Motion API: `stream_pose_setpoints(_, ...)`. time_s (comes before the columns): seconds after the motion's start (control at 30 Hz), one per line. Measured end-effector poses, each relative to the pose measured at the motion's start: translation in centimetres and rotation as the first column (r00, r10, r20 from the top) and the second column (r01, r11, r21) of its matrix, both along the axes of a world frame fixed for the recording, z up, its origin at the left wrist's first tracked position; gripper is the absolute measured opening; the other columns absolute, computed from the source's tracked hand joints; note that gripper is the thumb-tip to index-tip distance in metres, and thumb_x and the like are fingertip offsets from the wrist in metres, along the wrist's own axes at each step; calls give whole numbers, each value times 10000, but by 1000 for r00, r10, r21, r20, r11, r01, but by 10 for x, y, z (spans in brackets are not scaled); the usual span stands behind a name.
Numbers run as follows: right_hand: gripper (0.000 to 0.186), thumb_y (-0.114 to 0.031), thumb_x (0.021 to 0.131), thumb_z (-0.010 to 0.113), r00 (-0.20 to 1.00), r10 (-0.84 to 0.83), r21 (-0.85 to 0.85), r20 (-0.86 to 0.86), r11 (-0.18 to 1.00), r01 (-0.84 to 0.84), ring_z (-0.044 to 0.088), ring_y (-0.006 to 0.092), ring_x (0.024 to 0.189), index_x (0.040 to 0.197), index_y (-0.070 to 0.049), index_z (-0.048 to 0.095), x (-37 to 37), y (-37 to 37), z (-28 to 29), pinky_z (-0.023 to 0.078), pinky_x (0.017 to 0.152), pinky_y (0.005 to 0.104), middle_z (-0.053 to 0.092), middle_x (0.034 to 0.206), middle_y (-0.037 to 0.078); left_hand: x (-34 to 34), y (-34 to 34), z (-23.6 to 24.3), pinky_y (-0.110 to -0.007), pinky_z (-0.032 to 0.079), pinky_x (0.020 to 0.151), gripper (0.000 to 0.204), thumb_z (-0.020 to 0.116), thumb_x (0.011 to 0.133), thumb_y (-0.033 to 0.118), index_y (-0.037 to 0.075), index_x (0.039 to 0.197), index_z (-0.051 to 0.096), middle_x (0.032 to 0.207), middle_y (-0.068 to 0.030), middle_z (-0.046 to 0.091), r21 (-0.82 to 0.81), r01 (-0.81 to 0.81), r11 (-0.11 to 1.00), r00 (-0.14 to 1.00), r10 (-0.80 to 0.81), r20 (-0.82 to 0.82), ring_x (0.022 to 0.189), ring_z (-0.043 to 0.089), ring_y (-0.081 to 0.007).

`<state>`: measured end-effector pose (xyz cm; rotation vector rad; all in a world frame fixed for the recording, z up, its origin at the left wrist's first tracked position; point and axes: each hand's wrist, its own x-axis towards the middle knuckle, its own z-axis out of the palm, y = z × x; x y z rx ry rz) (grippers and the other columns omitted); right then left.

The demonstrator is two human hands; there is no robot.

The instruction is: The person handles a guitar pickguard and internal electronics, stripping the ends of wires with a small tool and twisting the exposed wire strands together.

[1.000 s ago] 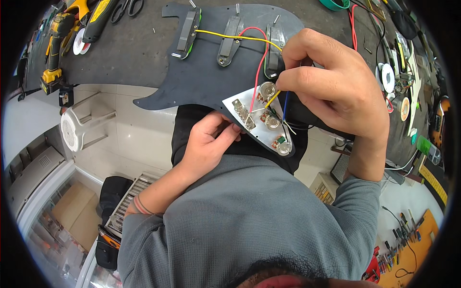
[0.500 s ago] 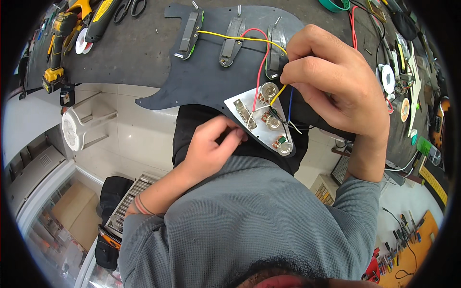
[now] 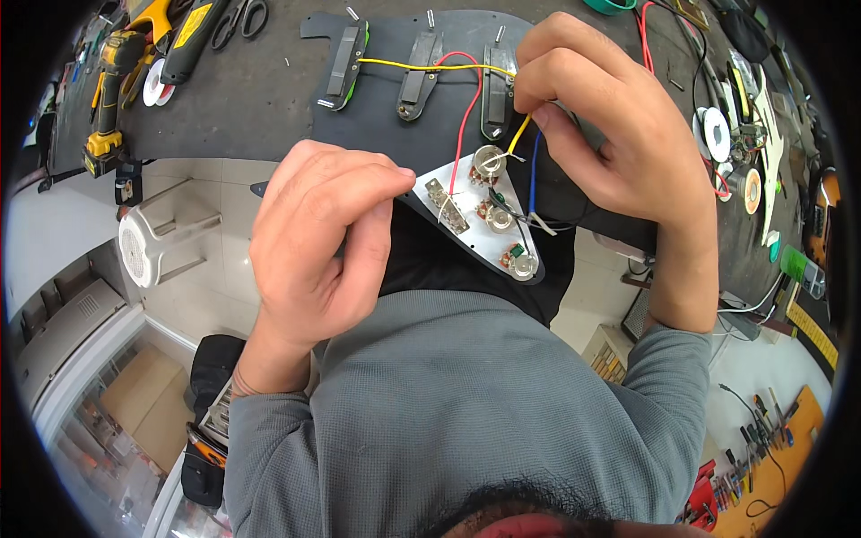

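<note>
A black guitar pickguard [image 3: 395, 130] lies face down, its near end overhanging the bench edge. Three single-coil pickups sit in it, with the right pickup [image 3: 495, 94] partly behind my fingers. My right hand [image 3: 619, 125] pinches a yellow wire [image 3: 518, 136] between thumb and fingers, its bared end above the metal plate. That silver control plate [image 3: 465, 184] carries round pots and a selector switch [image 3: 446, 206]. A red wire [image 3: 464, 130] runs down to the switch. My left hand [image 3: 323, 238], empty with thumb apart from the fingers, hovers by the pickguard's left edge.
On the bench's left are a yellow drill [image 3: 115, 85], scissors [image 3: 240, 20] and a solder spool [image 3: 157, 82]. To the right lie white spools [image 3: 717, 141] and cables. A white stool [image 3: 157, 235] stands left on the floor. Tools hang on an orange board [image 3: 780, 466].
My left hand has come out from the pickguard's near edge and risen to its left. My right hand has shifted slightly up and left with the yellow wire. The pickguard has moved slightly left.
</note>
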<state>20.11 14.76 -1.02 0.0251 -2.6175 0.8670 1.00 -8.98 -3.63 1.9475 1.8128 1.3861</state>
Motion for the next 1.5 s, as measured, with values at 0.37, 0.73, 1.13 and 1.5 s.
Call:
stream_pose_setpoints(0.37,271,141,802,715,999,40,26,22,999,-40,656,314,895,1012,-16,651,2,0,1,547,765,394,621,1079,136,20,25,16,-408,505,822,237,697,902,-110,23,1091,749,950,-96,758,-200,-23,979,1000,23,-1,839,666,-309)
stream_pose_setpoints(0.73,249,31,832,753,993,110,118,41,986,-114,679,334,855,1060,-56,702,-5,-1,17,547,715,437,606,1074,120,17,29,22,-373,511,861,290,583,904,-144,-21,1078,779,1044,-108,785,-298,28,954,999,-17,40,926,659,-270)
stream_pose_setpoints(1.13,414,52,757,801,991,84,79,-101,994,-76,704,304,875,1144,-91,765,-4,-14,-13,561,719,414,689,1148,92,16,28,20,-383,516,877,320,562,840,-145,-24,1064,756,1074,-105,789,-355,60,933,998,-49,40,951,636,-276)
stream_pose_setpoints(1.5,341,66,731,789,987,107,45,-120,994,-102,690,284,805,1041,-70,748,-1,-12,-12,539,652,393,688,1119,95,15,30,22,-384,499,940,440,549,837,-122,0,1164,817,1170,-101,783,-350,61,935,998,-58,20,1020,628,-286)
